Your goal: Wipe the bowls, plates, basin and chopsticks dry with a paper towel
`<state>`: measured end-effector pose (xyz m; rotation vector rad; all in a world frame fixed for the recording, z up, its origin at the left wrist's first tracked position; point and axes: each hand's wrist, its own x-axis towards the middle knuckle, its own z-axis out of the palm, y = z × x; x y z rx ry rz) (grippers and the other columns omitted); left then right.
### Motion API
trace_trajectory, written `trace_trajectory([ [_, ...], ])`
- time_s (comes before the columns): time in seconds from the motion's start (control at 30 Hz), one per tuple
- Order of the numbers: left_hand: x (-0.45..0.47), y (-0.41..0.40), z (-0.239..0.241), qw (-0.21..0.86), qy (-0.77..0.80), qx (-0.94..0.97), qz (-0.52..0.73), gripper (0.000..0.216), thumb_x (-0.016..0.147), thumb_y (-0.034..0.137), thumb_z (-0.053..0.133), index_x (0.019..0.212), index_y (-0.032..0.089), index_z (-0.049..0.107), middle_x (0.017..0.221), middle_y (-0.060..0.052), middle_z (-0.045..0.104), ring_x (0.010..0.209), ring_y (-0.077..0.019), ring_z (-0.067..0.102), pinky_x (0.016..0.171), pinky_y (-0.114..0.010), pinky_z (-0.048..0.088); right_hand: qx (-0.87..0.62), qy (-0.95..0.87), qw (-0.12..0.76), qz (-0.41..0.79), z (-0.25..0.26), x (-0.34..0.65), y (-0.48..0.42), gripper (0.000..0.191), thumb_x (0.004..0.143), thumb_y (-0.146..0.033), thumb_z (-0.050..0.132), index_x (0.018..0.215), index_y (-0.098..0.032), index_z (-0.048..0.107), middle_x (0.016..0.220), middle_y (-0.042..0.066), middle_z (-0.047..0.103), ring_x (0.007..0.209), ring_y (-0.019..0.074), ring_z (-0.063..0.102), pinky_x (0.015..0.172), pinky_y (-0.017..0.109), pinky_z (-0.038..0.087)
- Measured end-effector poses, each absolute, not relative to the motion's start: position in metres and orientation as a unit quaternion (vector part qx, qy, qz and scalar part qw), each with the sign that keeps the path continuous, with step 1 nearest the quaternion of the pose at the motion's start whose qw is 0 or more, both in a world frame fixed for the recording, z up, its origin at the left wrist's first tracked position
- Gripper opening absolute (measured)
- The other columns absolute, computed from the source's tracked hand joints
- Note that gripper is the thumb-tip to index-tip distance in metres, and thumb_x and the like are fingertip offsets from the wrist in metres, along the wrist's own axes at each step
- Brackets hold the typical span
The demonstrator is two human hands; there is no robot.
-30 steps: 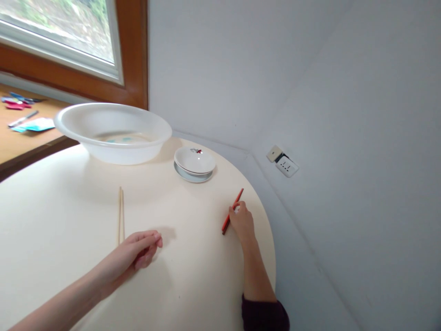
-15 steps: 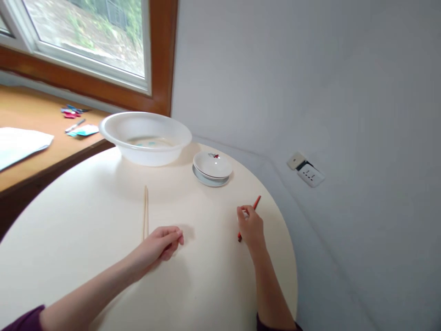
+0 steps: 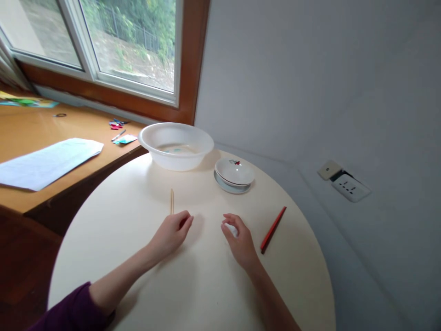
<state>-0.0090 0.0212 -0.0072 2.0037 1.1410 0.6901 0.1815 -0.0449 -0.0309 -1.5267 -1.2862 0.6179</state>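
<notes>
My left hand (image 3: pixel 171 233) rests on the round cream table (image 3: pixel 193 285) with its fingers curled over the near end of a pair of pale wooden chopsticks (image 3: pixel 171 202). These point away towards the basin. My right hand (image 3: pixel 240 241) lies just to the right, fingers curled inwards, with a small white patch at the fingertips that I cannot make out. Red chopsticks (image 3: pixel 273 228) lie flat on the table to the right of that hand, apart from it.
A white plastic basin (image 3: pixel 176 145) with a little water stands at the table's far edge, with two stacked small dishes (image 3: pixel 234 174) beside it. On the wooden sill to the left lie a paper sheet (image 3: pixel 48 161) and small items (image 3: pixel 119 131). A wall socket (image 3: pixel 346 184) is on the right.
My right hand has let go of the red chopsticks and moved left, towards my left hand. The view has tilted up and turned left. The left hand stays by the wooden chopsticks.
</notes>
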Motion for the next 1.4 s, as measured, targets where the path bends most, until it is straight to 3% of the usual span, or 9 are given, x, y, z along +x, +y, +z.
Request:
trace_trajectory([
  [0.13,-0.020,0.034,-0.003,0.245,0.520,0.794,0.201,0.029,0.083,0.035,0.033,0.059,0.020,0.040,0.054,0.002,0.047,0.053,-0.0138,0.044,0.052,-0.025,0.028,-0.563,-0.524,0.503,0.394,-0.036,0.179,-0.046,0.033,0.083,-0.042,0.043,0.108,-0.021,0.049,0.105,0.008,0.060,0.097,0.0198,0.057,0.079,0.035,0.048],
  [0.23,-0.027,0.039,0.000,0.175,0.558,0.803,0.117,0.028,0.083,0.035,0.033,0.064,0.020,0.048,0.064,-0.003,0.059,0.060,-0.0178,0.053,0.051,-0.026,0.029,-0.627,-0.552,0.452,0.313,-0.043,0.180,-0.045,0.032,0.082,-0.039,0.046,0.108,-0.022,0.051,0.114,0.009,0.056,0.106,0.0210,0.052,0.086,0.037,0.045],
  [0.33,-0.033,0.042,0.002,0.139,0.581,0.800,0.057,0.032,0.084,0.037,0.032,0.070,0.020,0.054,0.073,-0.006,0.064,0.068,-0.0218,0.059,0.052,-0.027,0.032,-0.661,-0.578,0.430,0.211,-0.046,0.183,-0.043,0.030,0.082,-0.035,0.044,0.107,-0.020,0.052,0.112,0.010,0.056,0.104,0.0216,0.052,0.087,0.039,0.043],
  [0.5,-0.037,0.044,0.000,0.131,0.582,0.803,-0.010,0.033,0.084,0.039,0.034,0.074,0.019,0.059,0.080,-0.009,0.067,0.076,-0.0253,0.061,0.056,-0.030,0.037,-0.658,-0.603,0.417,0.170,-0.036,0.188,-0.047,0.028,0.083,-0.033,0.045,0.106,-0.019,0.051,0.104,0.009,0.057,0.096,0.0201,0.054,0.080,0.036,0.045],
  [0.7,-0.034,0.040,-0.004,0.134,0.560,0.818,-0.020,0.030,0.083,0.037,0.036,0.075,0.018,0.058,0.079,-0.010,0.066,0.075,-0.0240,0.062,0.056,-0.029,0.037,-0.631,-0.674,0.337,0.183,-0.022,0.184,-0.054,0.030,0.067,-0.022,0.065,0.096,-0.023,0.057,0.099,0.004,0.056,0.097,0.0202,0.050,0.087,0.036,0.040],
  [0.87,-0.034,0.039,-0.003,0.143,0.555,0.819,-0.019,0.030,0.083,0.037,0.035,0.074,0.018,0.057,0.079,-0.010,0.066,0.074,-0.0242,0.061,0.056,-0.029,0.036,-0.645,-0.662,0.333,0.187,-0.023,0.183,-0.051,0.007,0.071,-0.016,0.059,0.075,-0.020,0.055,0.083,0.002,0.054,0.082,0.0175,0.053,0.076,0.031,0.042],
  [1.2,-0.039,0.047,-0.010,0.132,0.566,0.813,-0.028,0.034,0.088,0.032,0.024,0.081,0.019,0.054,0.082,-0.010,0.066,0.075,-0.0225,0.062,0.058,-0.029,0.038,-0.649,-0.651,0.343,0.193,-0.024,0.183,-0.051,0.004,0.073,-0.017,0.057,0.072,-0.019,0.053,0.078,0.001,0.054,0.075,0.0153,0.053,0.070,0.027,0.041],
  [1.4,-0.042,0.051,-0.009,0.133,0.574,0.808,-0.027,0.031,0.085,0.030,0.026,0.080,0.019,0.055,0.083,-0.010,0.067,0.076,-0.0229,0.062,0.057,-0.028,0.038,-0.649,-0.651,0.339,0.198,-0.021,0.183,-0.052,0.003,0.073,-0.018,0.056,0.072,-0.020,0.053,0.079,0.001,0.056,0.076,0.0155,0.054,0.070,0.028,0.042],
])
